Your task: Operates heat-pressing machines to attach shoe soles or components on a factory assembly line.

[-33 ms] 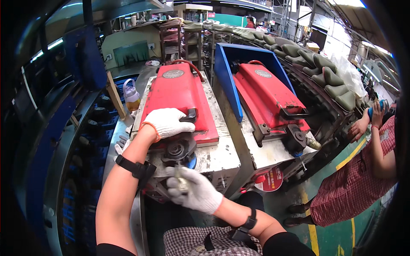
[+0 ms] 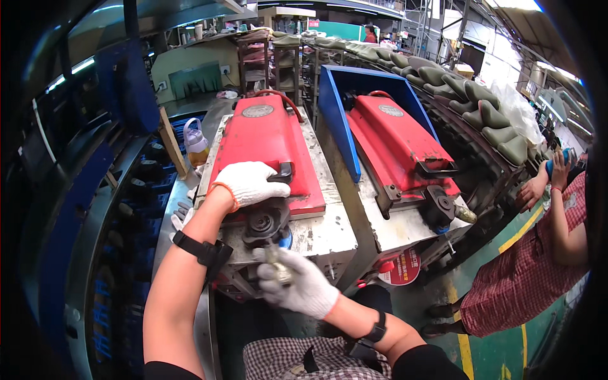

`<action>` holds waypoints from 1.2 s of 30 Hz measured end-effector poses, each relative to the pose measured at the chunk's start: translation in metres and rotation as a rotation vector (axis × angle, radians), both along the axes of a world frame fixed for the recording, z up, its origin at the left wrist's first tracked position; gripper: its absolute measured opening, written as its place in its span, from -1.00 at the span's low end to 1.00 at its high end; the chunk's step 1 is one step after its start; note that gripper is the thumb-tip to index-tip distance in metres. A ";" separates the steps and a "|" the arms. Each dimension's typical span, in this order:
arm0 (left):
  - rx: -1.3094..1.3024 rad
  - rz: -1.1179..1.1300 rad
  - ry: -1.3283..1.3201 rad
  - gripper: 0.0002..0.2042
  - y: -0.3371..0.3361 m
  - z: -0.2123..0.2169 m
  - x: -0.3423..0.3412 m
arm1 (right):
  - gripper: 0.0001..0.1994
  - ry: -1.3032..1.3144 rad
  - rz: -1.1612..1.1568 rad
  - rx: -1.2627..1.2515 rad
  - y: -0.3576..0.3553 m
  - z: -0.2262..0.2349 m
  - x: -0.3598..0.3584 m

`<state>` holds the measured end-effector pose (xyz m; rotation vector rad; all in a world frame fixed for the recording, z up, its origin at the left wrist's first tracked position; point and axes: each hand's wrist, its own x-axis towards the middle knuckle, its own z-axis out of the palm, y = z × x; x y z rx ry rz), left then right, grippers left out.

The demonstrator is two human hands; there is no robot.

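On the left machine, my left hand (image 2: 250, 183) in a white knitted glove bends over the front of the red cover (image 2: 263, 142). Its fingers close around the black handle (image 2: 286, 172) there. Below it, a dark round clamp (image 2: 259, 220) sits at the machine's front edge, with a lever (image 2: 277, 266) with a worn, pale grip sticking out toward me. My right hand (image 2: 301, 285), gloved too, wraps around that lever's grip, its fingers slightly blurred. A bit of blue (image 2: 285, 239) shows beside the clamp.
A second machine with a red cover (image 2: 405, 136) and blue hood (image 2: 339, 120) stands to the right. Beyond it, a rack holds several green shoe-shaped pieces (image 2: 481, 114). A person in a checked apron (image 2: 519, 272) stands at right. A lidded bottle (image 2: 196, 145) sits left.
My right hand and the lever grip have shifted slightly to the right and toward me. My left hand stays on the black handle.
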<state>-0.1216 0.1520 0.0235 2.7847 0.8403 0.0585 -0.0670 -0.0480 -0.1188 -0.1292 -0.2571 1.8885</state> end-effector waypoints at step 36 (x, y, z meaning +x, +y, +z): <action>0.092 0.004 -0.717 -0.63 -0.032 -0.009 0.035 | -0.52 -2.649 -1.143 -0.909 -0.184 0.054 0.301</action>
